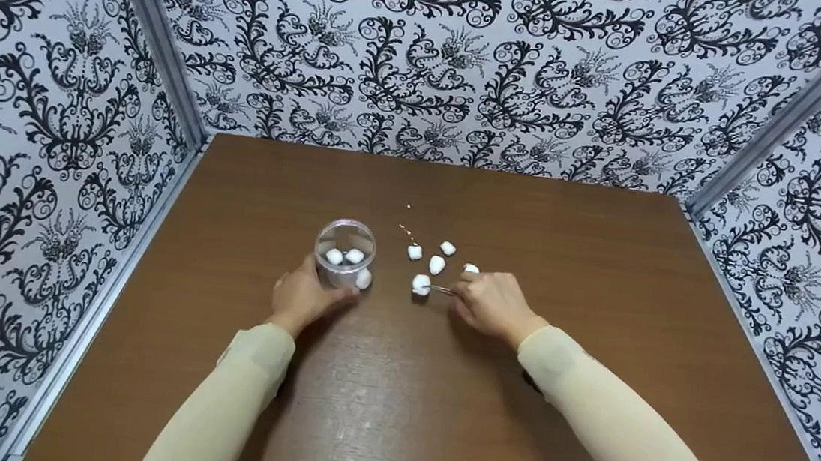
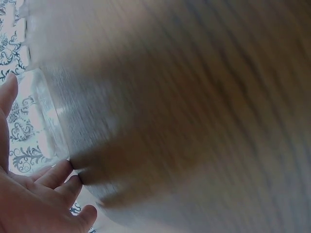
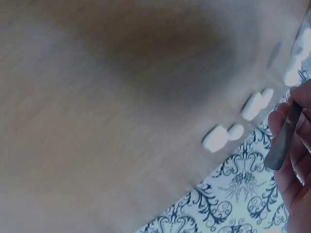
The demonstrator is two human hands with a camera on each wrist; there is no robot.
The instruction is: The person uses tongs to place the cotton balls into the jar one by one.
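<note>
My left hand (image 1: 306, 294) holds a clear round container (image 1: 343, 250) from its near left side, with fingers on the wall in the left wrist view. White marshmallows (image 1: 354, 255) show in the container. Another white piece (image 1: 364, 279) shows at its lower right; I cannot tell if it is inside. My right hand (image 1: 492, 299) grips a slim metal utensil (image 3: 283, 142) with a flat, rounded handle end. In the head view its tip meets a marshmallow (image 1: 421, 284); the tip's shape is too small to tell. Another marshmallow (image 1: 471, 268) lies partly hidden behind the right hand.
Several loose marshmallows (image 1: 437, 265) lie between and beyond the hands on the brown wooden table (image 1: 531, 227). Tiny light specks (image 1: 407, 230) dot the tabletop behind them. Patterned panels (image 1: 427, 59) with grey metal frame edges enclose the table at the back and sides.
</note>
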